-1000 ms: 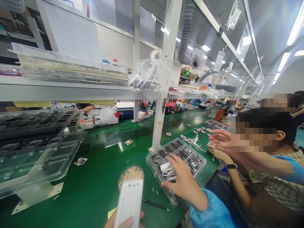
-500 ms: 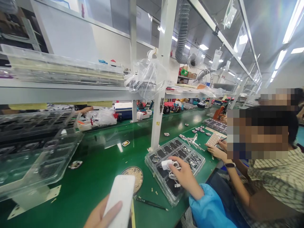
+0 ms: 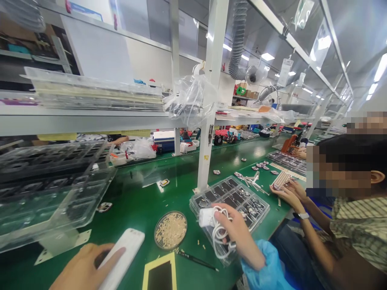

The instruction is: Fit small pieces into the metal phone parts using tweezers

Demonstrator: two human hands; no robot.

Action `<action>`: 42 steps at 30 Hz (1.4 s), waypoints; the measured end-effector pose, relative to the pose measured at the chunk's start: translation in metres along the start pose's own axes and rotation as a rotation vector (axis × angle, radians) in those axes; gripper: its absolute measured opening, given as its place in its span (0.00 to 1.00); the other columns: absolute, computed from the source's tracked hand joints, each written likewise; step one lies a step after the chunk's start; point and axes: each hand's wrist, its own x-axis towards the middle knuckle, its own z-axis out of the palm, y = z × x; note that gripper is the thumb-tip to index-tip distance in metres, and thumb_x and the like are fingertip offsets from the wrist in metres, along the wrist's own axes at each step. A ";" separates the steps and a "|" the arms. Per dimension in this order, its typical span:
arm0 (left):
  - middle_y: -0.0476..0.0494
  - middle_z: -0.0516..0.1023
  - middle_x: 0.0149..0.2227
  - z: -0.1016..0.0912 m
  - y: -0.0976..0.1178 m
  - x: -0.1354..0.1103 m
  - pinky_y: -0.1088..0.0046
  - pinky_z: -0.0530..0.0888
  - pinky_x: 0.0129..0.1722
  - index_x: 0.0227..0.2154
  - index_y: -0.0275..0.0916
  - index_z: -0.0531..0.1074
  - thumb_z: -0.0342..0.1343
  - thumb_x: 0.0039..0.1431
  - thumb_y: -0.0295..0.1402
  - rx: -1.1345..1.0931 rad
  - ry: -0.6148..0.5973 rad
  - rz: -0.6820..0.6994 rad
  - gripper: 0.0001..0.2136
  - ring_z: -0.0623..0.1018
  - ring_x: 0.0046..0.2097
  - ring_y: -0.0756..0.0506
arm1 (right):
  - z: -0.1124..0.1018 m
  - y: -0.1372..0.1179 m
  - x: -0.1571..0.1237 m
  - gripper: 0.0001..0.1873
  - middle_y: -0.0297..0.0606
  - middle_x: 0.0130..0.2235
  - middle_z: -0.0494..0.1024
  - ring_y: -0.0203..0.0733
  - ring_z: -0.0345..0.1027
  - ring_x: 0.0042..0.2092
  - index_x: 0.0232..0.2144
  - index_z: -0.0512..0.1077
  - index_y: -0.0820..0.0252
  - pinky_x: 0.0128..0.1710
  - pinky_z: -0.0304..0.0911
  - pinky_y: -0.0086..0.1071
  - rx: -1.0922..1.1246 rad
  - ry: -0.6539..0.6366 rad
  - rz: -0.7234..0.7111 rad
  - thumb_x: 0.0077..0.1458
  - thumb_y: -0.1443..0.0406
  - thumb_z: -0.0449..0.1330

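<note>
White charger (image 3: 206, 218) and its coiled cable (image 3: 220, 233) sit gripped in the right hand (image 3: 237, 229), near three o'clock from the round dish (image 3: 156, 233), over the compartmented tray (image 3: 260, 218); the left hand (image 3: 83, 266) clasps a white rectangular device (image 3: 123, 255) at the dish's eight o'clock.

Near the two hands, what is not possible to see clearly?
Head view, all:
White device: lower end, cut off by bottom edge.
Left hand: some fingers, behind the device.
White cable: part of its coil, covered by the right hand.
Yellow-bordered dark panel: near end, cut off by bottom edge.
Small parts in the tray: too small to identify.
</note>
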 end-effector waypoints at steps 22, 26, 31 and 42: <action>0.36 0.79 0.38 0.049 0.064 -0.059 0.74 0.66 0.32 0.57 0.31 0.70 0.52 0.69 0.48 -1.437 -0.524 -0.069 0.25 0.77 0.34 0.44 | 0.113 0.009 -0.016 0.27 0.42 0.47 0.79 0.49 0.74 0.45 0.59 0.71 0.54 0.44 0.70 0.36 0.234 -0.476 0.067 0.62 0.52 0.67; 0.39 0.78 0.37 0.047 0.066 -0.065 0.75 0.65 0.31 0.52 0.33 0.71 0.59 0.64 0.47 -1.388 -0.481 -0.069 0.23 0.75 0.32 0.47 | 0.106 0.001 -0.013 0.29 0.41 0.44 0.79 0.48 0.73 0.43 0.61 0.70 0.53 0.43 0.69 0.35 0.359 -0.535 0.102 0.61 0.53 0.68; 0.45 0.78 0.33 0.042 0.071 -0.067 0.75 0.67 0.34 0.50 0.35 0.73 0.69 0.54 0.48 -1.222 -0.376 -0.077 0.27 0.72 0.32 0.49 | 0.106 -0.002 -0.014 0.26 0.38 0.42 0.77 0.46 0.72 0.42 0.59 0.72 0.50 0.43 0.68 0.33 0.254 -0.575 0.034 0.61 0.53 0.68; 0.48 0.77 0.32 0.044 0.071 -0.069 0.73 0.71 0.39 0.50 0.39 0.74 0.65 0.57 0.47 -1.146 -0.279 -0.029 0.22 0.75 0.34 0.46 | 0.113 0.009 -0.012 0.10 0.39 0.44 0.78 0.46 0.74 0.44 0.49 0.79 0.48 0.45 0.71 0.33 -0.047 -0.460 -0.448 0.67 0.63 0.63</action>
